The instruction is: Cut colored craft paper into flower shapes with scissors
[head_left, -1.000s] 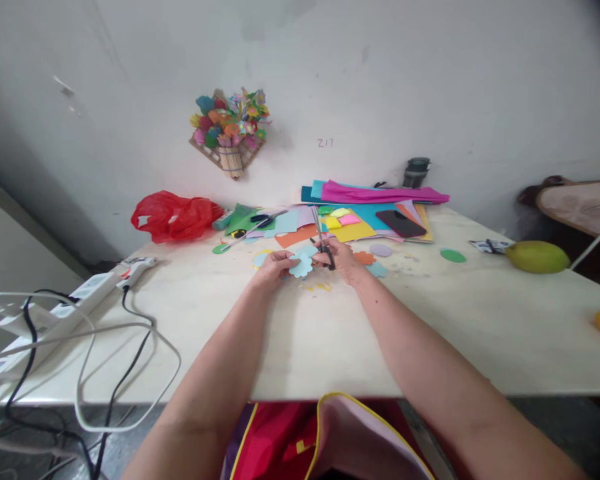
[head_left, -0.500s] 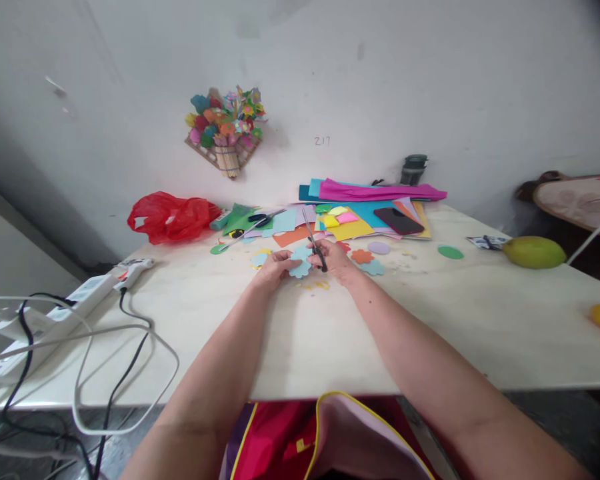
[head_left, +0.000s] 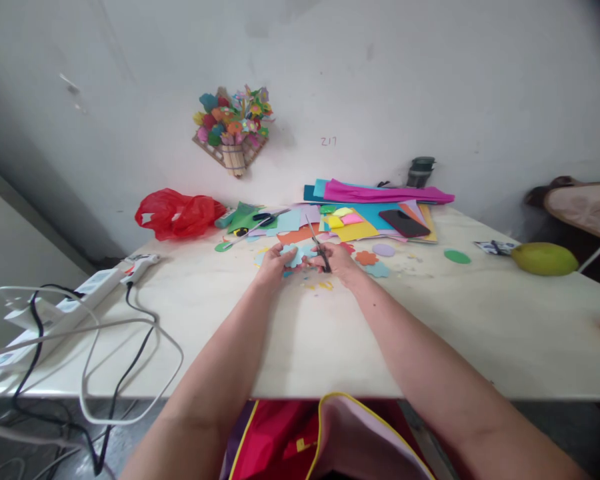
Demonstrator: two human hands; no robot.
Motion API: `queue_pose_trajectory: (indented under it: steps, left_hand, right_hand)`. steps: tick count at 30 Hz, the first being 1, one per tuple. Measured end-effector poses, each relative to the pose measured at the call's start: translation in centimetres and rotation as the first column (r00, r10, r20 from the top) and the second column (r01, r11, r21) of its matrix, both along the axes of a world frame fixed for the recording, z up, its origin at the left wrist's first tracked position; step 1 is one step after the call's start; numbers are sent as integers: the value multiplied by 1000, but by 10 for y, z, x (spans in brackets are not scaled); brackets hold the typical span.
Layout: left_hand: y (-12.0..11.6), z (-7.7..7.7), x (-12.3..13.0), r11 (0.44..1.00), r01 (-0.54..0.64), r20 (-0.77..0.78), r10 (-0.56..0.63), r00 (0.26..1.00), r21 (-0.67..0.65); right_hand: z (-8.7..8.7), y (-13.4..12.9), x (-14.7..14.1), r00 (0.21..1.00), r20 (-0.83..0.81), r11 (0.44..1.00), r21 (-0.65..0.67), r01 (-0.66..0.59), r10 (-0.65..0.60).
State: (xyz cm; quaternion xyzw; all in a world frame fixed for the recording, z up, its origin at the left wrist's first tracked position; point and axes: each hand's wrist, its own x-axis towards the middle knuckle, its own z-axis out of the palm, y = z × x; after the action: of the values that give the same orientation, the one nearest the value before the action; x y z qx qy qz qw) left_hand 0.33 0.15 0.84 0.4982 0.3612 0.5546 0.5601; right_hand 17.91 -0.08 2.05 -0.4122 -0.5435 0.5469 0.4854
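Observation:
Between thumb and fingers, my left hand (head_left: 275,262) pinches a light blue paper flower (head_left: 293,256) with a scalloped edge. My right hand (head_left: 336,260) is closed around black-handled scissors (head_left: 325,257), whose blades point up and away from me. Its fingertips come close to the flower's right edge; whether they touch it I cannot tell. Yellow paper scraps (head_left: 325,285) lie on the table just below the hands. To the right of my right hand are an orange paper flower (head_left: 366,258), a light blue one (head_left: 379,269) and a lilac paper oval (head_left: 383,250).
Coloured sheets (head_left: 360,229), a dark phone (head_left: 405,223) and a second pair of scissors (head_left: 265,219) lie toward the wall. A red plastic bag (head_left: 177,215) sits back left. A power strip (head_left: 87,293) with loose cables occupies the left; a green mango (head_left: 545,259) lies right.
The blue flower has turned and tilted in my left hand, and my right fingers have shifted slightly beside it. The whole view has swung a little to the left.

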Motion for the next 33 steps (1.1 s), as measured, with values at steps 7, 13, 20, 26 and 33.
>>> queue_pose_trajectory:
  steps: [7,13,20,26,33]
  left_hand:
    - [-2,10,-2,999,-48,-17,48,999,5]
    - [-5,11,-3,999,-42,-30,42,999,18]
    - [-4,11,-4,999,-37,-34,37,999,21]
    - [-3,8,-6,999,-38,-42,38,998,-1]
    - [1,2,-7,997,-64,11,65,998,-42]
  right_hand:
    - [1,-2,13,978,144,988,-51,-145,150]
    - [3,-2,18,947,236,976,-32,-215,217]
    - [2,-1,16,915,317,967,-44,-249,250]
    - [2,-1,17,904,326,960,-46,-277,276]
    - [2,-2,17,893,344,953,-21,-301,290]
